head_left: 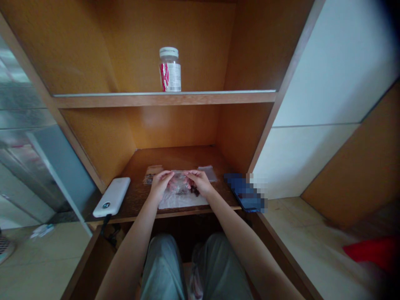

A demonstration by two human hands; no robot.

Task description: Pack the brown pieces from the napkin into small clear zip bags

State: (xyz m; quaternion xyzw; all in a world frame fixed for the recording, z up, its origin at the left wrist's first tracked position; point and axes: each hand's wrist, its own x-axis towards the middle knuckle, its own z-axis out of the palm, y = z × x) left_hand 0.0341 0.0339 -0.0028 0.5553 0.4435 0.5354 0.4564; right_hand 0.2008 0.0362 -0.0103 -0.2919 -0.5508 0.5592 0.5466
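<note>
- Left hand [160, 185] near the middle of the dark wooden desktop [137, 199], fingers together, tips on the left side of the clear plastic bag [178, 182]; firmness of grip impossible to tell
- Right hand [200, 183] just beside the left, fingers likewise together, tips on the bag's right side; no clear sign of a clamp here either
- Clear plastic bag at the centre of the desktop, between both hands, on a white sheet [183, 202] near the front edge
- Small dark clumps [194, 191] just under the right hand's fingertips, too small to identify, and unclear whether inside the bag or outside it
- Small clear bag [208, 173] towards the back right of the desktop, apart from the hands
- Small packet with a printed card [152, 174] towards the back left
- White power bank [111, 196] at the front left corner, with a black cable [105, 228] hanging over the front edge
- Dark blue phone [245, 193], partly pixelated, at the front right corner
- Jar with a white lid and red-and-white label [169, 69], upright on the wooden shelf [162, 100] above the desktop
</note>
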